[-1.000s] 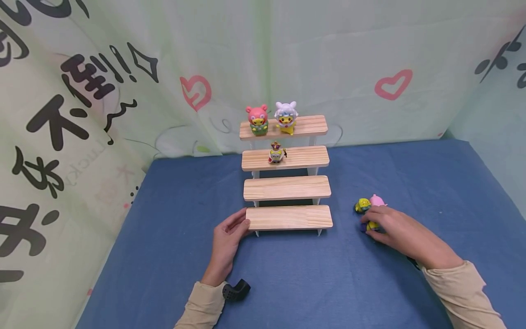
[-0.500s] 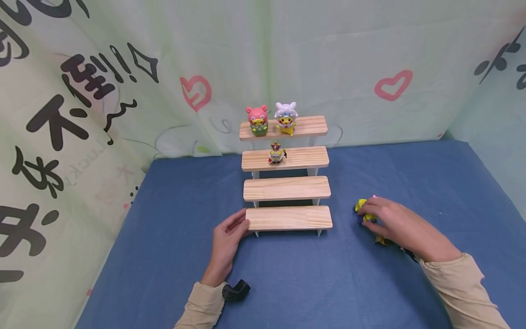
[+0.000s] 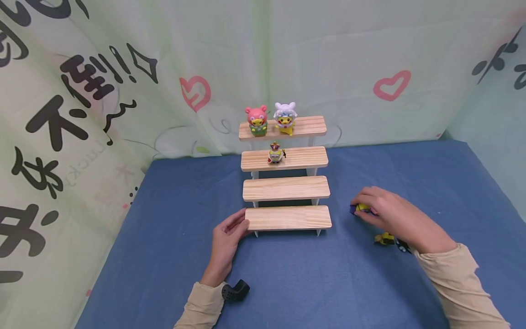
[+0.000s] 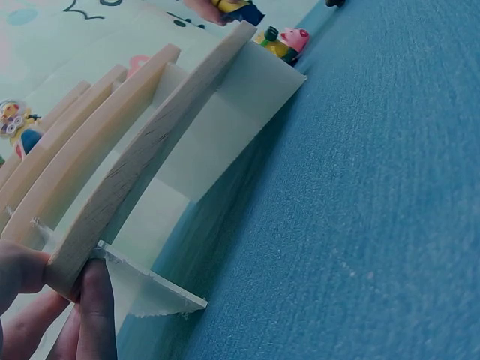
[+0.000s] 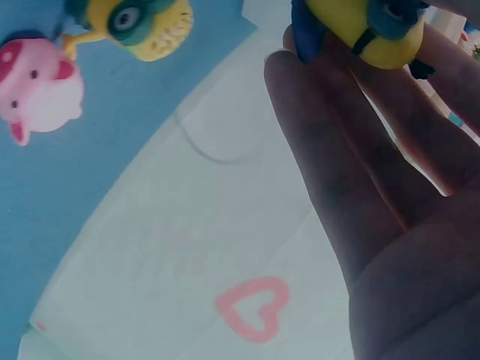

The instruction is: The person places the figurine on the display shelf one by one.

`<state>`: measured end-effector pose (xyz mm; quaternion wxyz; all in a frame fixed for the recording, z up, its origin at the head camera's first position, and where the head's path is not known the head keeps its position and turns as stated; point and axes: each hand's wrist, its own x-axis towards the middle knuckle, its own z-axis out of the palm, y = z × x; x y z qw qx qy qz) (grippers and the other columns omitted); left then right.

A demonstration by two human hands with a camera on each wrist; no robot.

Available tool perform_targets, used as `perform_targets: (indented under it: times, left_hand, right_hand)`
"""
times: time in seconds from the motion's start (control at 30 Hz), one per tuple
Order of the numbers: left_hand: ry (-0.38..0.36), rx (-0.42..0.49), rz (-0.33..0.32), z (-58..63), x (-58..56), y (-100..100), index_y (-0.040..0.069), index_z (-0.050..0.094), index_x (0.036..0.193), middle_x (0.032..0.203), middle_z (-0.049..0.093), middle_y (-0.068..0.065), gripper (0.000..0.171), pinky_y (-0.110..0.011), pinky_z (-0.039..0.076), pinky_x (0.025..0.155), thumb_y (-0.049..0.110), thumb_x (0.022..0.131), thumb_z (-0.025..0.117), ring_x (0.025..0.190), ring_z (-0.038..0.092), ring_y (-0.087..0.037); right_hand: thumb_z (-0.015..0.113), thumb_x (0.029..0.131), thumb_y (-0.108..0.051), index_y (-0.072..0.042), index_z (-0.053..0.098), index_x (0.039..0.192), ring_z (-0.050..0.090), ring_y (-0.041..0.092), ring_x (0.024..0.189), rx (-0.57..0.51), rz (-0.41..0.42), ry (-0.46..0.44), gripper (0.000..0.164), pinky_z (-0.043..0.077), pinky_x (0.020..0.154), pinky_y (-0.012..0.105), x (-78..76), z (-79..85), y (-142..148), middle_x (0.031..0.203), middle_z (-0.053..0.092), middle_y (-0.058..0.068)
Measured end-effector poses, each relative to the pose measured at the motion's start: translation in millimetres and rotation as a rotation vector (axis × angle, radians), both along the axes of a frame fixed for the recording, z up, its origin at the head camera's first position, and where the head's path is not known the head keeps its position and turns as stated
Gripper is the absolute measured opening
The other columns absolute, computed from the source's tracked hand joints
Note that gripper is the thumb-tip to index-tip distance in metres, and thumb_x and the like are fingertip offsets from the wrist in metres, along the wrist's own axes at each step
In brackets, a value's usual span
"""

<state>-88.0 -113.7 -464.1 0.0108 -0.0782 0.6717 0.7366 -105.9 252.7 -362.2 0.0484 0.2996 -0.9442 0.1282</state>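
Two grips: left fingers (image 4: 96, 315) on lowest shelf (image 3: 288, 218) edge, right fingers (image 5: 315, 150) round figurine (image 5: 349, 21), cloth (image 3: 342, 224) between.

The sleeved left arm (image 3: 201, 306) slanted up from the bottom edge, the left hand (image 3: 225, 246) angled rightward in a pinch, its digits (image 4: 97, 311) pressing from opposite sides. The sleeved right arm (image 3: 456, 283) stretched up and leftward from the lower right. The right hand (image 3: 390, 217) showed its back to the head view, fingers gently bent and gripping near the tips, the palm (image 5: 427, 277) in shadow. The hands were well apart.
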Motion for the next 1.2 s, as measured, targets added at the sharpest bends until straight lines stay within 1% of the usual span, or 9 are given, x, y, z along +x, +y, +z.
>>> perform_targets:
  times: [0.23, 0.47, 0.57, 0.73, 0.87, 1.03, 1.2]
  left_hand:
    - [0.002, -0.007, 0.0, -0.1, -0.4, 0, 0.004, 0.062, 0.132, 0.124, 0.065, -0.019, 0.042, -0.027, 0.059, 0.087, 0.013, 0.092, 0.072, 0.102, 0.068, -0.019]
    - [0.001, -0.004, 0.001, 0.5, -1.2, 1, 0.003, 0.062, 0.132, 0.123, 0.065, -0.019, 0.042, -0.028, 0.059, 0.087, 0.012, 0.092, 0.071, 0.102, 0.068, -0.019]
    - [-0.001, -0.002, 0.001, 0.5, -1.0, 1, 0.003, 0.062, 0.132, 0.123, 0.065, -0.019, 0.042, -0.028, 0.059, 0.087, 0.012, 0.092, 0.071, 0.102, 0.069, -0.018]
    - [-0.001, -0.004, -0.004, -0.2, -0.6, 0, 0.004, 0.062, 0.132, 0.123, 0.065, -0.019, 0.042, -0.028, 0.059, 0.087, 0.013, 0.092, 0.072, 0.102, 0.069, -0.019]
    - [0.0, -0.005, -0.006, -0.3, -0.7, 0, 0.004, 0.062, 0.133, 0.124, 0.065, -0.019, 0.042, -0.028, 0.059, 0.087, 0.013, 0.092, 0.071, 0.103, 0.068, -0.019]
    - [0.002, -0.006, -0.003, -0.3, -0.9, 0, 0.003, 0.062, 0.132, 0.123, 0.065, -0.02, 0.041, -0.028, 0.059, 0.086, 0.012, 0.092, 0.071, 0.102, 0.069, -0.019]
    - [-0.002, -0.007, 0.001, 0.0, -0.8, 0, 0.003, 0.062, 0.132, 0.122, 0.065, -0.02, 0.041, -0.028, 0.06, 0.086, 0.011, 0.092, 0.071, 0.101, 0.069, -0.019]
  right_hand:
    - [0.081, 0.081, -0.009, -0.008, 0.074, 0.1, 0.063, 0.015, 0.086, 0.006, 0.008, 0.043, 0.021, 0.058, 0.069, 0.033, -4.9, 8.0, -7, 0.096, 0.066, 0.001]
    - [0.083, 0.079, -0.009, -0.007, 0.074, 0.1, 0.062, 0.016, 0.086, -0.01, 0.024, 0.082, 0.023, 0.058, 0.068, 0.033, -11.8, 23.4, -15, 0.097, 0.066, 0.003]
    - [0.082, 0.081, -0.01, -0.007, 0.074, 0.101, 0.06, 0.014, 0.084, -0.001, 0.024, 0.069, 0.022, 0.057, 0.066, 0.031, -14.3, 31.2, -18, 0.098, 0.065, 0.003]
    - [0.078, 0.086, -0.013, -0.008, 0.074, 0.104, 0.059, 0.014, 0.086, -0.011, 0.023, 0.044, 0.019, 0.057, 0.069, 0.033, -19.3, 41.2, -24, 0.1, 0.065, 0.002]
    - [0.078, 0.086, -0.013, -0.007, 0.073, 0.104, 0.06, 0.016, 0.088, -0.028, 0.028, 0.054, 0.02, 0.058, 0.073, 0.037, -23.5, 45.4, -29, 0.101, 0.066, 0.003]
    - [0.079, 0.085, -0.012, -0.007, 0.073, 0.104, 0.061, 0.017, 0.09, -0.03, 0.035, 0.068, 0.021, 0.058, 0.074, 0.036, -26.5, 50.7, -36, 0.101, 0.066, 0.003]
    - [0.078, 0.086, -0.012, -0.007, 0.073, 0.106, 0.061, 0.018, 0.091, -0.035, 0.045, 0.062, 0.021, 0.058, 0.075, 0.037, -30.6, 56.4, -43, 0.103, 0.066, 0.005]
